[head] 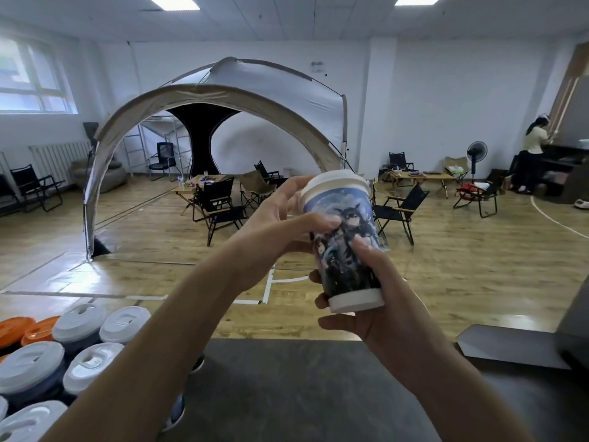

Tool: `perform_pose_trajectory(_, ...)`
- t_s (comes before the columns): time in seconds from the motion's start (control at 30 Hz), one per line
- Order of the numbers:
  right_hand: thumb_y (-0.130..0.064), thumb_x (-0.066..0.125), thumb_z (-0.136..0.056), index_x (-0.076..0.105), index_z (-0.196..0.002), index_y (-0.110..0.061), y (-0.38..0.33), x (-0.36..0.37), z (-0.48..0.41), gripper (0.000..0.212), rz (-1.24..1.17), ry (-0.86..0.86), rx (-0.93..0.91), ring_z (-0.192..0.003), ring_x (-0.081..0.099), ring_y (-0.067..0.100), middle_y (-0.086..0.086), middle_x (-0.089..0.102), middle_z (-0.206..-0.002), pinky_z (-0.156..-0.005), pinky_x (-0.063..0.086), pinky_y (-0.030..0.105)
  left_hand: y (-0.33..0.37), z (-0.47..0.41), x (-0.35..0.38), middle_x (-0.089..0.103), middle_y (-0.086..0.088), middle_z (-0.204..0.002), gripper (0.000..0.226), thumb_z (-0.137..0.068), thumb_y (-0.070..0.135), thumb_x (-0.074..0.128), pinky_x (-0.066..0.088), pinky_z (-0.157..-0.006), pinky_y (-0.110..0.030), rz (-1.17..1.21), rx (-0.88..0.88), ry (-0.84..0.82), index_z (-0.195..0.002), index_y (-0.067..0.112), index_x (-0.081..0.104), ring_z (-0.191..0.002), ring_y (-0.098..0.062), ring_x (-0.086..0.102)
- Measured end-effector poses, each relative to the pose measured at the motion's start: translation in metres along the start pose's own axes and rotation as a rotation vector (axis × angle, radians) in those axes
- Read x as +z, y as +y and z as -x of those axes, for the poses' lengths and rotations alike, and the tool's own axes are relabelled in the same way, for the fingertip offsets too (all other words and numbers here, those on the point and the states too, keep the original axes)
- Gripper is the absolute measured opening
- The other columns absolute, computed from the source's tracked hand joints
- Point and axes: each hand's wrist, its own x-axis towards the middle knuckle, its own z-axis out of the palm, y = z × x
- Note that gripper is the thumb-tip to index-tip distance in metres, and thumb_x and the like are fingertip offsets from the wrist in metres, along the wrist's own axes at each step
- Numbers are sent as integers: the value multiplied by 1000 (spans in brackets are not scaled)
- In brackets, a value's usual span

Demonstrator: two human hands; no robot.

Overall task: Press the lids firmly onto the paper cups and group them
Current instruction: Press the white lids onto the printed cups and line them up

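Two hands clamped one cup [344,247] held in the air above the table [287,393]: the left hand [280,224] curled round its upper wall and lid [334,183], the right hand [379,304] wrapped round its base. The lid appeared seated, so pressing was judged nearly complete; transfer to the group of lidded cups [92,365] at the table's left remained. Behind that group lay orange lids [16,327], a dark sheet [510,346] lay at the right, and only the left forearm [153,346] crossed the route.
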Motion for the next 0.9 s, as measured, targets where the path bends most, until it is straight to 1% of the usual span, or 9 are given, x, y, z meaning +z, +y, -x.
perform_pose_trajectory(0.1,-56,60,-91,72,-118,-7,-1,7,2,57,-126,-87,42,-64,67,26,25,69,-97,-53,59,32,-5,-1,9,63,-28,-129,70,-78,30,77,59,-80,-37,183,-61,-21,-140,12,49,-103,-35,69)
perform_pose_trajectory(0.17,-55,59,-89,70,-120,-8,-2,8,3,58,-100,-64,30,-65,68,27,25,70,-98,-54,59,34,-8,-3,13,64,-28,-128,63,-79,26,74,60,-81,-38,205,-39,49,-136,14,52,-101,-35,70)
perform_pose_trajectory(0.23,-55,69,-84,69,-121,-10,-3,8,2,58,-3,0,4,-68,69,28,22,71,-99,-54,58,35,-8,-3,14,67,-23,-125,55,-81,25,72,60,-83,-40,186,-7,89,-133,17,55,-102,-35,71)
perform_pose_trajectory(0.33,-56,67,-78,67,-122,-8,-4,7,2,65,30,-1,21,-70,70,29,24,70,-100,-53,58,35,-6,-5,15,64,-25,-131,57,-90,38,64,56,-95,-46,187,-30,12,-140,11,53,-114,-39,67)
perform_pose_trajectory(0.43,-54,72,-83,65,-126,-7,-3,11,3,65,-21,-13,38,-73,71,32,26,72,-104,-57,60,36,-6,-8,19,66,-26,-129,64,-88,45,63,58,-88,-42,206,-85,100,-139,7,54,-107,-38,70)
perform_pose_trajectory(0.5,-51,69,-72,66,-124,-7,-3,12,2,68,-15,12,39,-75,72,33,22,73,-100,-60,60,37,-8,-8,21,71,-23,-121,63,-87,45,65,59,-86,-41,247,-133,146,-136,5,56,-98,-33,73)
perform_pose_trajectory(0.67,-48,67,-73,69,-113,-9,-2,14,1,56,29,62,5,-73,72,33,19,74,-92,-61,62,39,-6,-8,26,73,-22,-111,54,-95,39,51,58,-83,-40,295,-175,157,-131,0,59,-91,-29,72)
perform_pose_trajectory(0.77,-47,69,-70,68,-116,-7,-2,13,1,61,1,60,24,-71,70,31,19,71,-91,-66,63,42,-6,-10,27,74,-21,-110,54,-96,41,52,59,-84,-39,266,-205,143,-130,0,61,-90,-29,73)
perform_pose_trajectory(0.9,-49,74,-67,63,-121,-6,3,11,0,70,80,112,18,-71,71,28,17,71,-96,-66,61,43,-2,-9,23,73,-19,-112,77,-89,63,53,59,-83,-37,294,-242,58,-132,-2,60,-99,-31,72)
